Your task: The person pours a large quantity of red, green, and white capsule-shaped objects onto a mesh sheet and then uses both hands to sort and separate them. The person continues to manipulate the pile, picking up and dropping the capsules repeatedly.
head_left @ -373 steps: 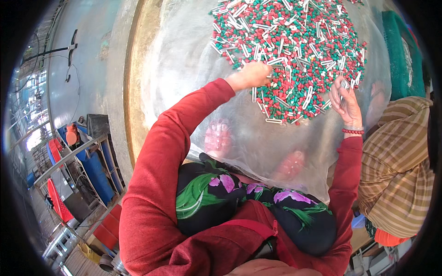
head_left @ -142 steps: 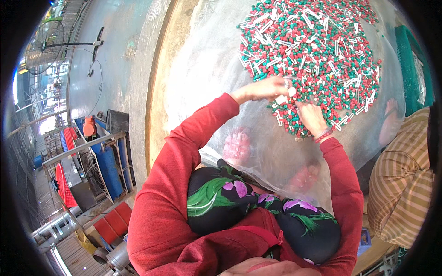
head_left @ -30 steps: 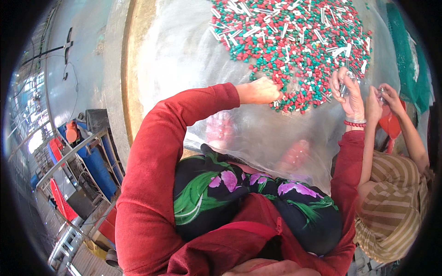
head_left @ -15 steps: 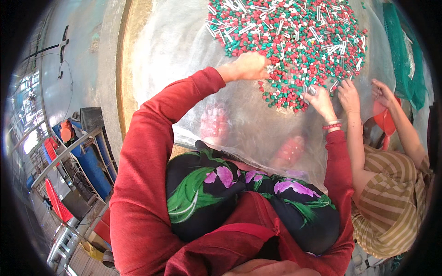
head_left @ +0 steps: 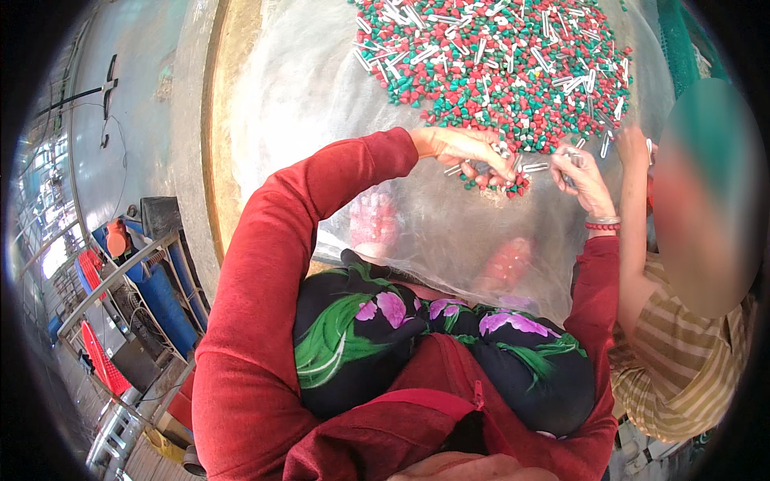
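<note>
Left hand, half-curled over knobby red and green pieces, grip unclear; right hand, pinching glinting slivers; slender white-edged strips; translucent sheeting lies beneath.

Translucent sheet: thin, shiny, plastic-looking, creased | red and green pieces: plastic-looking, slight gloss | clear strips: smooth, glossy plastic | 2 red sleeves: matt cloth | floral trousers: smooth dark cloth | striped garment: soft matt cloth | bead bracelet: glossy | green netting: rough-looking mesh
</note>
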`<control>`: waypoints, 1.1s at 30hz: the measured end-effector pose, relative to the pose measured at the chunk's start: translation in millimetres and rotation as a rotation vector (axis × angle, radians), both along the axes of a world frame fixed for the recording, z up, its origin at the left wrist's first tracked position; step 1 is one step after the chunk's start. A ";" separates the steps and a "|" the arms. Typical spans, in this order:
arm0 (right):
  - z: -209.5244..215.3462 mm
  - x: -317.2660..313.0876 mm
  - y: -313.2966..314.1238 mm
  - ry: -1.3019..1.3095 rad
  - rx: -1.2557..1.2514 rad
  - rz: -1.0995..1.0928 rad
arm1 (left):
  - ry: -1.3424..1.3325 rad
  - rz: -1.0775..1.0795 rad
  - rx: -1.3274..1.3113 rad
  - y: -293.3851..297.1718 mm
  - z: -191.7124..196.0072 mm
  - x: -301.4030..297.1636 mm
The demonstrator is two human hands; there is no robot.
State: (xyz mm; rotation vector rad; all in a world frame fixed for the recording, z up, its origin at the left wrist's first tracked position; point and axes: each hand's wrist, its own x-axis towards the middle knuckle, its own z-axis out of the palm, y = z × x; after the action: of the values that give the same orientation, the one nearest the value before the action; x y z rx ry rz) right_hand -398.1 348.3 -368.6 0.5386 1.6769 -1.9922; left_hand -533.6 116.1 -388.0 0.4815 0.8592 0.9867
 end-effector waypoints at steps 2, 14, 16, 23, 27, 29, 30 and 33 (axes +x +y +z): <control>-34.2 14.1 11.2 -0.015 0.495 0.101 | -0.008 -0.065 0.026 8.7 -2.2 3.4; -43.2 15.8 0.0 -0.106 -0.016 -0.284 | 1.740 -0.227 0.587 -24.1 -49.8 32.2; -27.1 17.1 -3.4 -0.084 -0.561 -0.527 | 1.751 -0.214 0.560 -18.4 -53.0 33.6; -11.4 -3.3 -18.1 0.072 -1.019 -0.239 | 1.816 -0.385 0.398 -7.5 -46.2 49.6; -19.3 -7.6 -20.6 0.215 -1.108 -0.415 | 1.724 -0.207 0.160 1.0 -29.3 18.7; -11.2 -15.5 -26.7 0.055 -1.036 -0.630 | 1.648 -0.118 0.017 -10.0 -10.4 -8.6; -4.4 -19.2 -28.6 0.089 -1.073 -0.614 | 1.587 -0.086 -0.039 -11.2 -1.5 -25.1; -9.3 -23.0 -30.8 0.119 -1.172 -0.558 | 1.573 -0.076 -0.075 -0.4 40.5 -47.6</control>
State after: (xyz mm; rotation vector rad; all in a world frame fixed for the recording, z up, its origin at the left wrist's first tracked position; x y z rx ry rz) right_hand -421.0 317.5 -377.8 0.4343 0.1571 -2.9568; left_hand -581.2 115.7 -347.5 1.2458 2.2191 0.3311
